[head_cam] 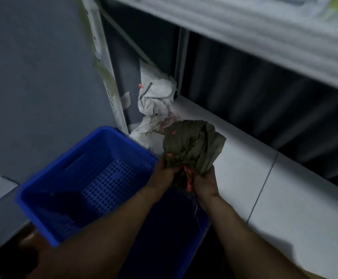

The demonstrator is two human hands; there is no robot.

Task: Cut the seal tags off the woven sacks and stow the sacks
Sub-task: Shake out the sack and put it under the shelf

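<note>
1. The left hand is showing bare, and the left forearm is running bare down to the lower edge of the view.
2. The right hand is likewise showing bare, with the right forearm running uncovered to the bottom edge.
3. Dim light and motion blur are hiding finer detail on both arms.

surface: white lower shelf | on it: crumpled white sacks, left end
</note>
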